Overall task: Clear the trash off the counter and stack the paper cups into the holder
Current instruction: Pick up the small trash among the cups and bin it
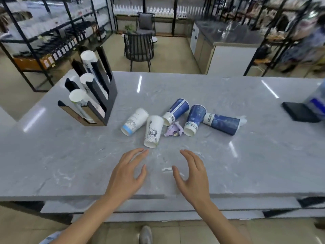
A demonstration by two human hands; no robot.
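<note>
— Hands first: the left hand (126, 175) and the right hand (190, 173) both hover over the near edge of the tabletop (70, 155), fingers spread wide, holding nothing.

— And the cups?

— Straight ahead of both, lying on their sides in a loose fan. Closest is the white cup with the statue drawing (152, 131), just past the left fingertips, its long axis running away from the person, open mouth toward them. So I'd judge the left hand better placed for it.

— The rest?

— A second white cup (134, 121) lies to its left; three blue cups (191, 120) lie to the right, nearer the right hand. A crumpled purple wrapper (173, 131) sits between the statue cup and the blue ones.

— The holder?

— The black cup holder (103, 95) stands far left, well apart, already carrying three stacks. A dark flat thing (299, 112) lies far right.

— Beyond?

— A shop: shelving, chairs.
</note>
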